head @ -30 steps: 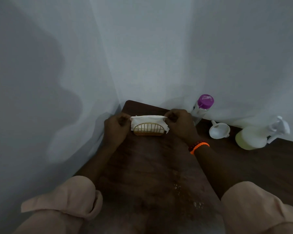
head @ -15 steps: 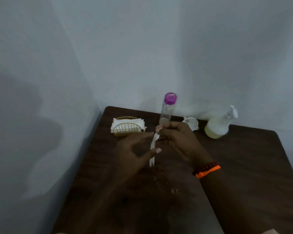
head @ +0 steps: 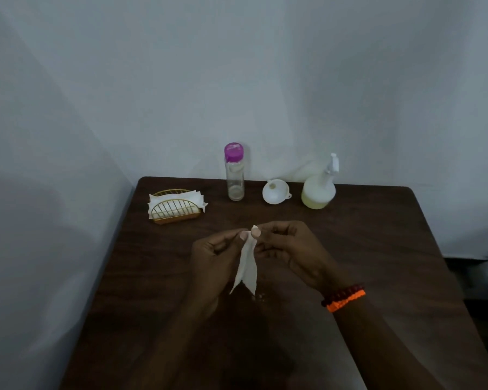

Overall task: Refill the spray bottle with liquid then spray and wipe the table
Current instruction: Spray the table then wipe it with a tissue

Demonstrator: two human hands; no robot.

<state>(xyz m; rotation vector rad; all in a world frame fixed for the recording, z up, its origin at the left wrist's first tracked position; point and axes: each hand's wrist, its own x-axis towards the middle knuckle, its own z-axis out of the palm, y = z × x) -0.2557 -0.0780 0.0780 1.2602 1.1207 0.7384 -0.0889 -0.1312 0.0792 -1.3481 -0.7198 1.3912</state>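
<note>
A white tissue (head: 247, 270) hangs over the middle of the dark wooden table (head: 378, 249), pinched at its top by both my left hand (head: 214, 257) and my right hand (head: 290, 251). At the back stands a white spray bottle (head: 319, 190) with pale yellow liquid in its round base. Left of it lies a white funnel (head: 275, 191). A clear bottle with a purple cap (head: 234, 173) stands upright further left, nearly empty.
A gold wire holder with white tissues (head: 175, 206) sits at the back left corner. Small wet drops (head: 258, 297) lie on the table below the tissue. White walls close the table's back and left sides. The right edge drops to a dark floor.
Both hands left the tissue holder and drew one tissue toward the table's middle. The view pulled back and now both hands pinch the tissue's top.
</note>
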